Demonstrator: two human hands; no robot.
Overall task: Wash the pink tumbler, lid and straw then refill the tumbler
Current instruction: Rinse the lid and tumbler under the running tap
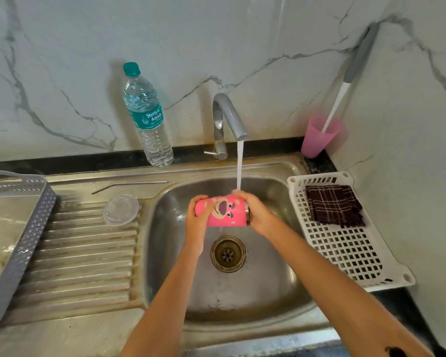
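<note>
Left grip [200, 215] and right grip [255, 212], the person's 2 bare hands, are both clamped on the pink tumbler [224, 211]. The left is curled round its left end and the right covers its right end, where a steel rim shows. The tumbler lies on its side in the air above the sink [268, 292], over the back half of the basin and well above the drain [228, 253]. The tap [227, 119] stands at the back edge, and its stream [239, 163] falls onto the right grip's knuckles, just at the tumbler's upper right edge. Bare steel lies open all round the drain and toward the front wall of the basin. The forearms come in from the front rim, 1 on each side of the drain. Left of the basin, on the ribbed draining board, the clear lid [120, 210] lies flat near the basin's edge. The metal straw [129, 185] lies behind it along the back ledge, apart from the lid. A grey basket [18, 228] closes the draining board's left side. A water bottle [147, 117] stands upright on the surface behind the sink, left of the tap. Right of the basin a white basket [345, 233] sits just beside the rim, with a dark checked cloth [334, 206] in its far end — and a pink cup [319, 136] holding a long-handled brush [345, 86] stands in the back corner.
</note>
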